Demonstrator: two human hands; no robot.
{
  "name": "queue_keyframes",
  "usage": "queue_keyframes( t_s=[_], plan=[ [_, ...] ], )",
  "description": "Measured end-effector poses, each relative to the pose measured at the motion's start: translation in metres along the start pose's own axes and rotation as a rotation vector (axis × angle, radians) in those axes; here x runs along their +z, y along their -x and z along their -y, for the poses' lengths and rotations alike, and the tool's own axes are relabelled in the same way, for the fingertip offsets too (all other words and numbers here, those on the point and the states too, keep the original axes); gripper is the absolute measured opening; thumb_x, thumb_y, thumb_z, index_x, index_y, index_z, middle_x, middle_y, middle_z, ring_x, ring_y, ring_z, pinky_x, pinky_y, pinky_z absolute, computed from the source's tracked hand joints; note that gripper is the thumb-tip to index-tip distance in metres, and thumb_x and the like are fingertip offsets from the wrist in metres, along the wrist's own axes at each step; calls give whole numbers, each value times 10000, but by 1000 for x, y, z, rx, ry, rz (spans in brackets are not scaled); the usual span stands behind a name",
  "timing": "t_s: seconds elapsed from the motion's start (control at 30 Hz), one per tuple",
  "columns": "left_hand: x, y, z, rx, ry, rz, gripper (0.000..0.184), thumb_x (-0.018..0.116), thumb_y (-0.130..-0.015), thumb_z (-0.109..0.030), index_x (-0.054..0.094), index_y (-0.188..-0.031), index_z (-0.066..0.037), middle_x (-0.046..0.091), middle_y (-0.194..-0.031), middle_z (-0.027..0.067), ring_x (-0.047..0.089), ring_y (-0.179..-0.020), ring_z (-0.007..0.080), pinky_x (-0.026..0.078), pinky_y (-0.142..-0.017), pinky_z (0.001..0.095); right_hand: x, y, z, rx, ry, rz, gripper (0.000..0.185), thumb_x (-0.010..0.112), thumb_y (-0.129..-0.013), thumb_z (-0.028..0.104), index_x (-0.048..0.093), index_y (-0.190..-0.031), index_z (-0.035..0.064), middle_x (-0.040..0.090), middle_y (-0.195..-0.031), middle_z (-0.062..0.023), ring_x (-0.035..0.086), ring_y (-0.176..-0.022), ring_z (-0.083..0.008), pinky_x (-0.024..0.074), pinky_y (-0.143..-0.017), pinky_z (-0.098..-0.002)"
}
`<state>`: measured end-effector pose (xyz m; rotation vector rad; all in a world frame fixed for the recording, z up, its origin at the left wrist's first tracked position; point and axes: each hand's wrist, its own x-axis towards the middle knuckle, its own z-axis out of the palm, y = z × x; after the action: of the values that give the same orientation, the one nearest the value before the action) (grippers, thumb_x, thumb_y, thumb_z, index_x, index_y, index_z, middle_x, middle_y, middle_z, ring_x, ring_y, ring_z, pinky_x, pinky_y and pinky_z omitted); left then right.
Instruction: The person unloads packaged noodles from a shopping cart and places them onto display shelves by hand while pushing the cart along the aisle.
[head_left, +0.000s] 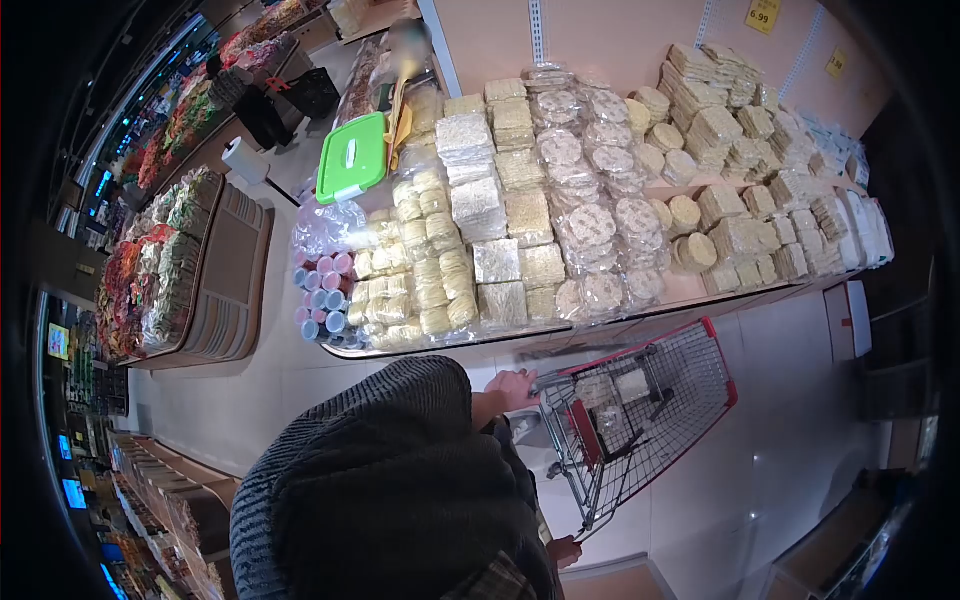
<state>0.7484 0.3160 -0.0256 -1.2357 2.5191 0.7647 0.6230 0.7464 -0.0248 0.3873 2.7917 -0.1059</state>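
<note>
My left hand (513,390) is closed on the upper end of the shopping cart's handle, beside the noodle display. Lower in the view, my right hand (565,551) is closed at the handle's other end. The metal cart (680,400) with red edging stands to the right of my body. A few pale packages (632,385) lie inside it. Dark sleeves cover both arms, and part of the handle is hidden.
Stacked packs of dried noodles (528,215) fill the display along the top. A green-lidded box (352,158) and several small jars (322,292) sit at its left end. A produce stand (225,285) is at left. Another person (245,100) stands farther back.
</note>
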Motion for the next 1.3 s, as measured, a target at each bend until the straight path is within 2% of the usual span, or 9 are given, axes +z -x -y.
queue_keyframes(
  t_s=[0.23,0.37,0.4,0.63,1.03,1.13,1.23,1.27,1.3],
  plan=[
    [5,-1,-2,-37,20,20,656,589,-919,-627,516,-1234,-55,672,-1067,214,711,-876,383,552,-806,503,-4,-2,0,-22,17,40,371,582,-920,313,712,-1003,-25,727,-989,-243,713,-928,-435,562,-835,-549],
    [23,-1,6,-20,22,-72,674,579,-917,-660,503,-1213,-60,653,-1094,219,687,-929,388,525,-832,499,4,-3,-7,-59,49,18,329,594,-909,274,726,-988,-17,731,-993,-227,716,-913,-433,568,-806,-548],
    [20,0,4,-30,45,-55,660,546,-930,-610,512,-1287,-55,656,-1119,230,686,-945,403,514,-910,482,2,-3,-7,-30,30,53,327,601,-912,282,725,-999,-8,729,-1002,-218,716,-920,-420,569,-806,-543],
    [-1,-7,-2,-47,30,72,647,556,-927,-587,518,-1250,-28,672,-1105,242,701,-911,424,553,-865,517,3,1,2,36,29,-2,345,633,-925,345,725,-1039,32,723,-1029,-180,716,-941,-365,574,-806,-508],
    [-3,-14,3,19,66,75,616,549,-943,-566,505,-1214,-15,683,-1056,258,704,-878,446,555,-824,529,3,-2,5,31,-28,-33,315,628,-890,304,746,-970,23,731,-986,-202,711,-943,-409,563,-822,-552],
    [-8,-18,9,-23,125,193,609,594,-925,-532,507,-1238,-17,664,-1151,233,686,-1009,425,545,-862,517,3,-5,6,66,-45,-31,294,630,-876,268,747,-977,17,732,-994,-208,709,-954,-413,559,-813,-550],
    [-49,-20,26,96,169,-97,578,683,-886,-412,511,-1290,-36,622,-1226,202,625,-1164,399,523,-924,517,18,-25,-8,84,-59,49,296,643,-869,263,740,-999,15,733,-1011,-196,712,-972,-396,564,-831,-535],
    [-70,-23,36,133,187,-333,577,722,-849,-313,521,-1318,-44,584,-1256,185,562,-1230,379,516,-956,487,19,-23,-3,129,-71,-22,286,652,-873,277,738,-1000,36,736,-1010,-180,718,-976,-378,572,-831,-528],
    [-118,-19,40,148,166,-496,546,733,-834,-249,536,-1299,-40,578,-1207,181,572,-1175,383,516,-943,467,16,-23,2,166,-21,-22,270,655,-877,293,732,-995,63,737,-1015,-176,725,-984,-355,587,-824,-506]
  ],
)
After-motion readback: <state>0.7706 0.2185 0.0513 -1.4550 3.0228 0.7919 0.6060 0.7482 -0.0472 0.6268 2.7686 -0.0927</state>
